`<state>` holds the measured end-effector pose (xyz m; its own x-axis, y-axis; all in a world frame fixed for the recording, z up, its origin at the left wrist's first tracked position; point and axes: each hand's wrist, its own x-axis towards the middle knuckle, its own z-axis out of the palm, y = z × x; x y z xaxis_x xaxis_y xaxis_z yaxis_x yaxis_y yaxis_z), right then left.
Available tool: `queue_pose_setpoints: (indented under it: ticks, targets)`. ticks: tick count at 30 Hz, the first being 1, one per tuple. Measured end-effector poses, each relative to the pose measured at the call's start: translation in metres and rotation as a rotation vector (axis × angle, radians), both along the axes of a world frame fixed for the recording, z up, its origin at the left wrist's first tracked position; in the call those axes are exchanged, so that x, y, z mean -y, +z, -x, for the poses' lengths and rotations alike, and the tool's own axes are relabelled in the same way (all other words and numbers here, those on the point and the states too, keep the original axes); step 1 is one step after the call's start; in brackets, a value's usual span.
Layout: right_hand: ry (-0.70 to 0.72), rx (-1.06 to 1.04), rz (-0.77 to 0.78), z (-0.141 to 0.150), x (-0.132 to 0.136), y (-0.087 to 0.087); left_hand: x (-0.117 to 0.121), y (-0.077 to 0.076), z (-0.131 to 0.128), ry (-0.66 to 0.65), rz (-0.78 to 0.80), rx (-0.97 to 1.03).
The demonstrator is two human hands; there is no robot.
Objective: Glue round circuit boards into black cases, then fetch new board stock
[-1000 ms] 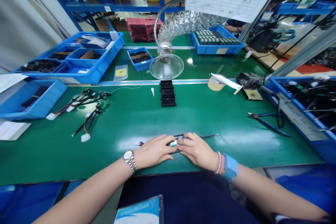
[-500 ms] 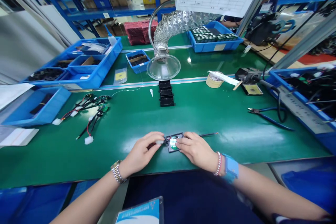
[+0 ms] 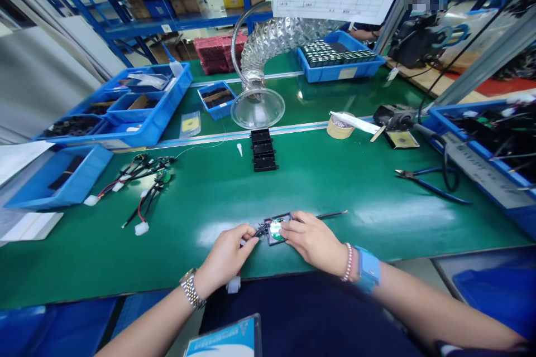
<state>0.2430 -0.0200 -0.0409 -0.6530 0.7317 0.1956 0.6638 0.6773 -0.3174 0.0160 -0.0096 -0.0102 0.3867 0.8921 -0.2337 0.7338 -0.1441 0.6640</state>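
Near the front edge of the green bench lies a small black plastic case (image 3: 273, 244) with a green circuit board (image 3: 275, 230) in it. My right hand (image 3: 315, 244) is closed on the case's right side, with fingertips on the board. My left hand (image 3: 231, 251) pinches black wires (image 3: 261, 229) at the case's left side. A white connector (image 3: 233, 285) hangs below my left hand at the bench edge. One thin dark cable (image 3: 331, 215) runs out to the right from beneath my right hand. Farther back, several black cases (image 3: 263, 149) stand in a column.
Wired boards (image 3: 144, 195) with white connectors lie to the left, beside a blue bin (image 3: 62, 184). Cutting pliers (image 3: 431, 185) and a tape roll (image 3: 340, 127) are on the right. A clear extraction hood (image 3: 257, 109) hangs behind the black cases.
My left hand has shifted slightly down and now pinches the wires. The white connector that was at its fingertips now hangs below it. My right hand stays on the case.
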Motion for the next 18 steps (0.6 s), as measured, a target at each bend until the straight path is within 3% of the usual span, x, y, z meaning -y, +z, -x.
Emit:
queue_pose_setpoints:
  ticks: [7,14,18]
  targets:
    - [-0.002,-0.009,-0.017,0.000,0.000,-0.002,-0.006,-0.006,-0.007,-0.169,-0.294,-0.011]
    - [-0.011,0.007,-0.020,0.003,0.003,0.001,-0.005,-0.004,-0.007,-0.357,-0.412,-0.431]
    - [-0.054,0.058,-0.017,0.011,0.004,0.008,-0.009,0.001,-0.013,-0.442,-0.424,-0.548]
